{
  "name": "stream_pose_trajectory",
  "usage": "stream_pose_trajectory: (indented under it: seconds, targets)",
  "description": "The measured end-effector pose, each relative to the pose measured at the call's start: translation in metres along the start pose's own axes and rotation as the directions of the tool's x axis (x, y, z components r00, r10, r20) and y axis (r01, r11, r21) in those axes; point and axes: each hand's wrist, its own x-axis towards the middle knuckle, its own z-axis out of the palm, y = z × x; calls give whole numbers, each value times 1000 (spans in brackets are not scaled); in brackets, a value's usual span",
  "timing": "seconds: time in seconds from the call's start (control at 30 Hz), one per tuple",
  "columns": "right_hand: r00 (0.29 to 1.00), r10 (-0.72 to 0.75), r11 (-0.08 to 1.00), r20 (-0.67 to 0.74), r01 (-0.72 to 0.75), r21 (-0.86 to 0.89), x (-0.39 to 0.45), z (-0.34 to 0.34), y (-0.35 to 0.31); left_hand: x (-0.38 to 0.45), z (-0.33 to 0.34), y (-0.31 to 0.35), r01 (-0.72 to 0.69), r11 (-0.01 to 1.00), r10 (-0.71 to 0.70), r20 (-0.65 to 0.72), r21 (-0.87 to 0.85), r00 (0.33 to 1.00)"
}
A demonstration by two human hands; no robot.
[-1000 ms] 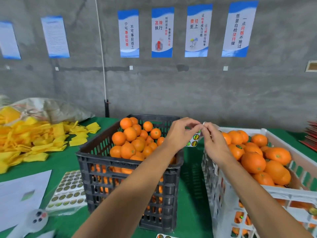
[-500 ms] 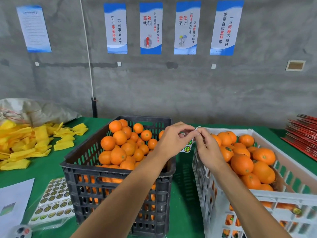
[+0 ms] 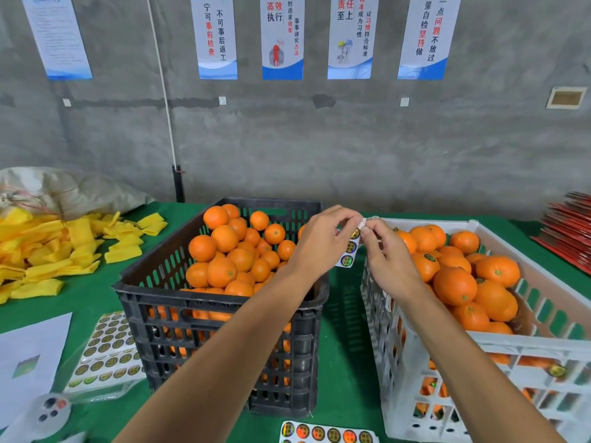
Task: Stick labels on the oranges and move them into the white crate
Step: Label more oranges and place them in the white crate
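Observation:
A black crate [image 3: 220, 310] in the middle holds several unlabelled oranges [image 3: 224, 271]. To its right, a white crate [image 3: 531, 343] holds several oranges [image 3: 455, 284], some with round labels on them. Between the two crates, raised above the table, my left hand [image 3: 323, 243] pinches a short strip of round labels [image 3: 349, 249]. My right hand [image 3: 385, 249] pinches the top of that same strip, fingertips meeting those of the left hand. The strip hangs down with three labels showing.
Label sheets [image 3: 105, 353] lie at the left front, and another label strip [image 3: 326, 433] lies at the bottom edge. Yellow foam sleeves [image 3: 60, 247] and a sack [image 3: 64, 190] fill the left back. White paper [image 3: 28, 359] and red folders [image 3: 569, 228] lie on the green table [image 3: 343, 318].
The view has shifted down and to the right. Both hands stay together on the label strip, now a little lower in front of the crates, fingers working at its top.

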Motion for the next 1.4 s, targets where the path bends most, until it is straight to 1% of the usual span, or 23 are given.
stream_pose_trajectory:
  seconds: [0.1,0.23,0.37,0.43,0.47,0.5,0.53,0.57,0.6,0.63,0.67,0.73,0.77,0.83,0.87,0.9,0.97,1.0,1.1,1.17,1.23,1.33,1.4]
  targets:
    - [1000,12,1000,-8,-12,-17,4,1,14,-1,1,-1,60,997,-62,-26,-41,998]
    - [998,-38,994,-59,32,-103,14,4,43,-1,0,0,241,958,-245,-10,-156,969]
    - [1000,-17,982,-23,12,-187,38,4,69,11,-16,-4,344,897,-362,-12,-278,932]
    - [1000,-12,980,-26,6,-197,50,8,75,14,-34,-11,375,882,-396,-17,-286,918]
    - [999,-11,980,-32,4,-201,55,12,77,15,-46,-18,369,904,-384,-32,-215,923]
    - [999,-12,978,-37,4,-207,58,17,78,14,-60,-26,349,934,-353,-44,-81,935]
    - [999,-16,977,-32,8,-213,63,26,77,13,-78,-37,313,944,-310,-44,109,950]
    - [999,-17,975,-28,10,-221,67,33,77,10,-94,-46,259,915,-264,-24,308,964]
    - [1000,-19,975,-23,14,-223,72,42,74,7,-112,-56,199,857,-228,4,475,974]
    - [1000,-16,975,-17,12,-220,77,52,72,4,-130,-67,142,791,-201,34,595,979]
    - [1000,-11,977,-10,9,-215,83,63,68,0,-146,-78,90,715,-184,62,693,981]
    - [1000,-3,980,9,5,-199,95,82,62,-5,-176,-97,-25,522,-182,140,852,973]
    - [1000,-5,982,18,8,-188,99,91,60,-7,-190,-107,-91,420,-208,194,903,959]
    - [999,-9,985,33,15,-171,104,106,59,-14,-214,-124,-234,226,-316,298,946,901]
    - [999,-7,986,38,14,-168,106,113,60,-18,-223,-130,-290,168,-369,332,942,868]
    - [999,-7,985,44,14,-169,107,118,62,-22,-230,-135,-329,141,-407,358,934,841]
    - [999,-14,984,52,23,-177,111,126,68,-28,-234,-138,-371,130,-443,389,919,808]
    - [999,-21,983,48,29,-181,112,127,70,-28,-233,-137,-376,132,-444,394,917,805]
    - [998,-44,985,36,50,-163,115,128,74,-26,-228,-136,-279,215,-443,348,936,826]
    - [997,-63,988,33,67,-138,114,128,75,-28,-229,-137,-203,270,-482,315,941,818]
    - [997,-61,989,41,66,-135,111,130,74,-31,-229,-138,-145,289,-547,288,946,786]
    - [995,-61,975,78,77,-210,109,130,72,-32,-222,-142,-53,333,-647,269,941,713]
    - [993,-68,963,100,92,-255,106,128,69,-30,-219,-143,-19,341,-691,264,940,672]
